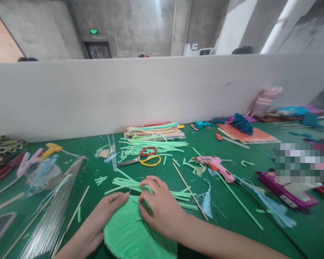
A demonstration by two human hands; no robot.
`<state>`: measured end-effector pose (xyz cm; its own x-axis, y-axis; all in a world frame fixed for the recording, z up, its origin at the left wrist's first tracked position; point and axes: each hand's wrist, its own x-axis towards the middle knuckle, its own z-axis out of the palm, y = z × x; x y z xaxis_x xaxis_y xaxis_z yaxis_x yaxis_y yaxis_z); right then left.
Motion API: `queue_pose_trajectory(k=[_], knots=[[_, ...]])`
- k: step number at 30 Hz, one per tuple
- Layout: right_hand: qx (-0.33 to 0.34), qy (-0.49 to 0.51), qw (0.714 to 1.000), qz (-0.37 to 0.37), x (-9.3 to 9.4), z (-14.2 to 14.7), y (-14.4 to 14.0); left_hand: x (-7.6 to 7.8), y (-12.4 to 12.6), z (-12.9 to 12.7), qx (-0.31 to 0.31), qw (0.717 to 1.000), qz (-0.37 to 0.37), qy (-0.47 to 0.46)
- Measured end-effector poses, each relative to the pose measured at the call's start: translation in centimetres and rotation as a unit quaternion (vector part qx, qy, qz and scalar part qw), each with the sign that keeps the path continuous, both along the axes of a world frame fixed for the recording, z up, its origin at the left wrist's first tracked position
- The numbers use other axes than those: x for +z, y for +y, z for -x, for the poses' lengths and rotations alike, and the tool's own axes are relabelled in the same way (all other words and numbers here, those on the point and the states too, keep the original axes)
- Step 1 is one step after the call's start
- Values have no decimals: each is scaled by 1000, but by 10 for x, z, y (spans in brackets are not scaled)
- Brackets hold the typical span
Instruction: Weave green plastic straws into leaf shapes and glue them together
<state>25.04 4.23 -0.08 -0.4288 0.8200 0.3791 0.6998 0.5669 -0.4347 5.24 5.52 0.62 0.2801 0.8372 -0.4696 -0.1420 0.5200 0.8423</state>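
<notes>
A fuzzy green panel of closely laid pipe cleaners (pixel 135 230) lies in front of me at the table's near side. My left hand (pixel 108 210) grips its left edge, thumb on top and the other fingers mostly hidden beneath. Over its upper right part, my right hand (pixel 159 205) has curled fingers closed on a green pipe cleaner, which is largely covered by the hand. A thin wire loop shows by the fingertips. Just beyond both hands lie loose green pipe cleaners (pixel 121 182), some passing behind my right hand.
Scissors (pixel 136 160) with red and yellow handles lie ahead, before a pile of coloured pipe cleaners (pixel 156 131). A pink glue gun (pixel 216 165) and blue tassels (pixel 207 201) are rightward. Clear packaged sticks (pixel 54 212) and a yellow glue gun (pixel 50 151) sit leftward. A white partition (pixel 151 90) stands behind.
</notes>
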Motion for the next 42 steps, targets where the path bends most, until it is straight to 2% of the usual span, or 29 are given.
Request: queue_pose_trajectory(k=[5, 13, 16, 19, 21, 23, 26, 28, 30, 33, 38, 42], knots=[[-16, -9, 998, -59, -3, 2, -7, -12, 6, -4, 5, 997, -15, 77], [-4, -8, 999, -45, 1, -2, -22, -16, 4, -5, -3, 990, -73, 122], [-16, 20, 997, -75, 18, -17, -10, -13, 6, -3, -5, 988, -84, 129], [-108, 115, 984, -86, 46, -44, 11, -9, 9, 3, -6, 987, -86, 133], [-149, 157, 976, -22, 62, -63, 22, -6, 11, 8, -6, 988, -86, 128], [-137, 148, 974, 99, 70, -78, 27, -2, 12, 11, -2, 989, -86, 121], [-33, 98, 954, 283, 69, -88, 29, 4, 13, 10, 12, 990, -82, 112], [39, 82, 932, 351, 64, -86, 29, 6, 13, 8, 16, 991, -75, 108], [81, 89, 917, 380, 58, -82, 29, 7, 12, 5, 11, 992, -68, 105], [108, 125, 900, 404, 52, -74, 30, 6, 11, 4, -5, 993, -64, 101], [117, 170, 885, 418, 42, -71, 31, 0, 8, 4, -45, 993, -53, 92], [109, 186, 878, 428, 36, -71, 33, -3, 8, 6, -54, 994, -44, 79]])
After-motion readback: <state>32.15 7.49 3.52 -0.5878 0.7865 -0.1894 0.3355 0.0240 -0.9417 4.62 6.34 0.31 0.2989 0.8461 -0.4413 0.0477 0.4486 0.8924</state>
